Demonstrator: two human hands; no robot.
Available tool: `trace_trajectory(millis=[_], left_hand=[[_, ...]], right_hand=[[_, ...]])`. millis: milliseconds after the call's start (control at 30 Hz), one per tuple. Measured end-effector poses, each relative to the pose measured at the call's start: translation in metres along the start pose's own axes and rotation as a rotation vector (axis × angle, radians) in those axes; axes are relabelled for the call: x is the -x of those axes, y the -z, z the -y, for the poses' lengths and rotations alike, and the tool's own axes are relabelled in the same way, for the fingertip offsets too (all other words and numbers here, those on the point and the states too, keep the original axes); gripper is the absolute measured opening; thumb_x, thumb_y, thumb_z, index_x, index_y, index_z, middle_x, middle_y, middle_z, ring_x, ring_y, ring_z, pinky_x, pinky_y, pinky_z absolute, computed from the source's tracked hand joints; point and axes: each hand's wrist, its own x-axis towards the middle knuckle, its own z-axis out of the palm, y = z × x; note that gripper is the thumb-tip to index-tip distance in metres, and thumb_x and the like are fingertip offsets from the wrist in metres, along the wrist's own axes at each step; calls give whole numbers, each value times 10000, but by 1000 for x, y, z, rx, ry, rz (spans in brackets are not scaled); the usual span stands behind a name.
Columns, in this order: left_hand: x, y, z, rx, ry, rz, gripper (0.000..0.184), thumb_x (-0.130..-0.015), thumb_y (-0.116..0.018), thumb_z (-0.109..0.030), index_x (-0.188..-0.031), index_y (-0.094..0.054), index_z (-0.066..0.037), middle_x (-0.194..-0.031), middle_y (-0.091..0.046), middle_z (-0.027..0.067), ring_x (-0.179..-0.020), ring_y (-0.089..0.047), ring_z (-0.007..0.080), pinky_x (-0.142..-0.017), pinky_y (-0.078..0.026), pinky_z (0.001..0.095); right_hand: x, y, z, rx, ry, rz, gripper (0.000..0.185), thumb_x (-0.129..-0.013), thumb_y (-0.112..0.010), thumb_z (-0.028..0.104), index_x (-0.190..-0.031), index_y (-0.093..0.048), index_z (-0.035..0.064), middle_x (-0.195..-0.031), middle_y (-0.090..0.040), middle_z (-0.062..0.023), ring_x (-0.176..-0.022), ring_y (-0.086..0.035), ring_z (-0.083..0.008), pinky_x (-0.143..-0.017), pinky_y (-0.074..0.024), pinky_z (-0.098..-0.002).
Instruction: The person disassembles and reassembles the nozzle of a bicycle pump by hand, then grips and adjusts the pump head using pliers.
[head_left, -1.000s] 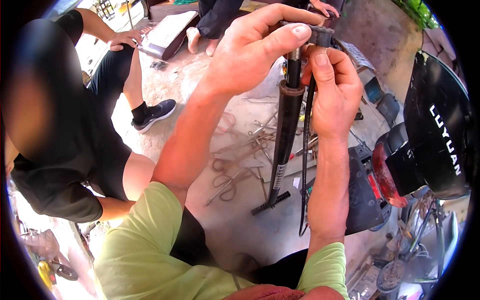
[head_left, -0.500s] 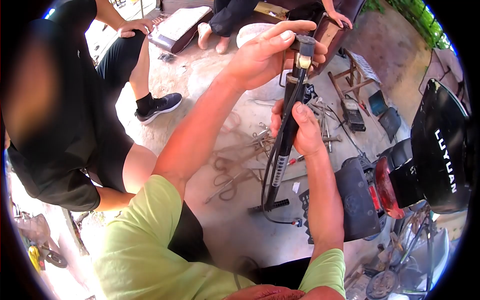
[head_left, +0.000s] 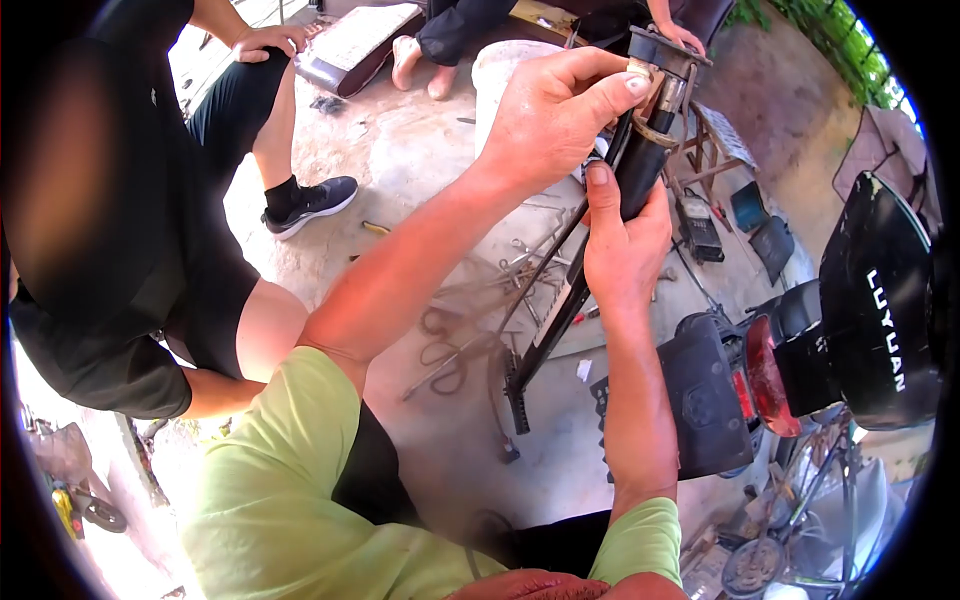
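Observation:
A long black pump-like tube (head_left: pixel 640 180) stands tilted in front of me, its top toward the upper right and its foot (head_left: pixel 518 408) low over the floor. My right hand (head_left: pixel 625 240) is wrapped round the tube below its metal collar. Near the top, my left hand (head_left: pixel 565 110) pinches a small pale piece (head_left: pixel 640 72) beside the black head (head_left: pixel 665 50) of the tube. A thin black hose (head_left: pixel 545 262) runs down along the tube from my left fingers.
Metal tools (head_left: pixel 520 262) lie scattered on the concrete floor (head_left: pixel 430 480). At the right is a black vehicle rear marked LUYUAN (head_left: pixel 870 310) with a red light (head_left: pixel 768 375). A person in black (head_left: pixel 130 250) sits at the left; another person's bare feet (head_left: pixel 405 62) show at the top.
The tube has turned, its top moving right and up and its foot swinging round. My right hand has moved slightly up with it, and my left fingers have closed in a pinch near the head.

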Motion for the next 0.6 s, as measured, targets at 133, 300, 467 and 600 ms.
trace_trajectory(millis=[133,300,467,600], left_hand=[[2,-15,-13,-64,44,-54,291,-967,-742,-224,-1077,-721,45,-924,-727,53,-833,-654,104,-739,-530,261],[1,-14,-15,-116,43,-24,267,-972,-731,-198,-1018,-712,65,-842,-693,52,-736,-622,87,-640,-500,240],[0,-6,-23,-168,72,83,253,-990,-701,-199,-1002,-707,54,-793,-661,49,-581,-560,83,-491,-435,246],[5,-17,-32,-92,130,72,245,-993,-694,-203,-1029,-712,38,-767,-649,35,-563,-538,65,-482,-417,244]], right_hand=[[5,1,-3,-30,66,-5,613,-955,-725,410,-1363,-532,-6,-1229,-658,-180,-1131,-642,-297,-984,-477,-404],[9,0,-12,-185,184,-23,417,-977,-733,329,-1151,-564,-11,-893,-603,-34,-760,-564,-115,-686,-454,-267],[10,14,-10,-324,153,116,425,-983,-720,260,-1254,-527,-5,-1007,-622,-43,-816,-590,-119,-753,-480,-261],[-12,40,28,-469,168,-108,674,-962,-723,315,-1431,-396,-41,-1258,-616,-124,-1021,-642,-191,-895,-515,-320]])
